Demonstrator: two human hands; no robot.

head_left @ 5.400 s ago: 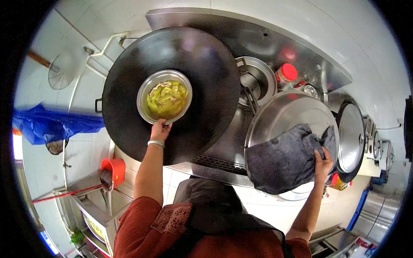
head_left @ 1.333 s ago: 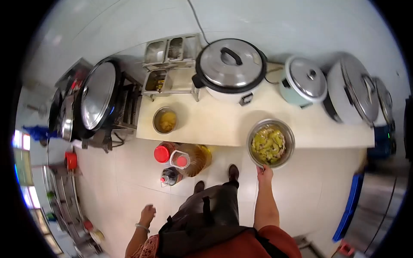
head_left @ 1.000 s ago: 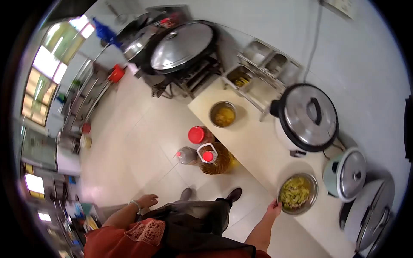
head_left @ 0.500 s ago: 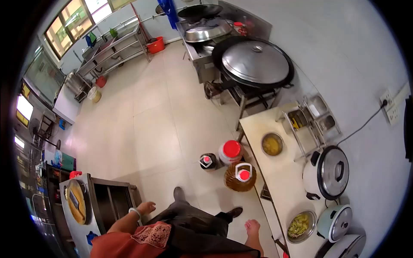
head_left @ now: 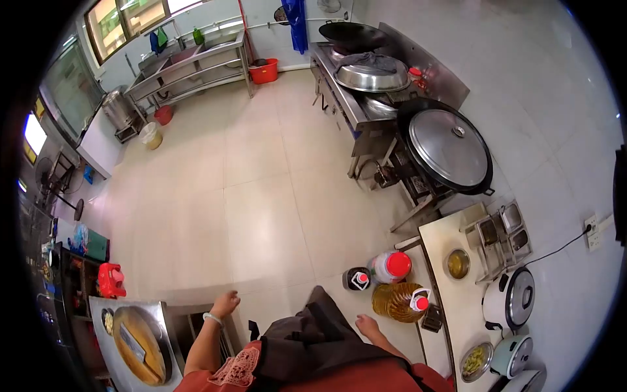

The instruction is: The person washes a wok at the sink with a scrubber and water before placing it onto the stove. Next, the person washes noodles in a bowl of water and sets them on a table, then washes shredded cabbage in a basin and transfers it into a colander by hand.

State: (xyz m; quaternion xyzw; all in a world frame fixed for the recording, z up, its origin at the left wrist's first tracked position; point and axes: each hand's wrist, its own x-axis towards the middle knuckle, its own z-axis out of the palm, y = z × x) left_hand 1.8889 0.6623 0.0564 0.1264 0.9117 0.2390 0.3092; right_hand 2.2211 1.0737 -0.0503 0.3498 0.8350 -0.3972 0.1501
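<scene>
My left hand (head_left: 226,304), with a pale bracelet at the wrist, hangs in front of me with nothing in it, its fingers loosely bent and apart. The steel table (head_left: 171,323) is nearest to it, bearing a round wooden chopping board (head_left: 155,358) and a cleaver (head_left: 132,342). Near the floor bottles is my right hand (head_left: 368,325), empty too, fingers slightly parted. Beside it stand a large oil bottle (head_left: 392,302), a dark bottle (head_left: 356,279) with a red cap and a red-lidded jar (head_left: 397,264). Neither hand touches anything.
Along the right, a counter (head_left: 439,238) carries a bowl of yellow food (head_left: 457,263), a rice cooker (head_left: 503,300) and a bowl of chopped vegetables (head_left: 475,360). Beyond are a lidded wok (head_left: 450,147) and a stove (head_left: 339,108). Sinks (head_left: 196,62) line the far wall.
My view has turned and moved forward. The stove, counter and bottles have shifted right in the frame. One leg swings forward, and both empty hands have moved with my body.
</scene>
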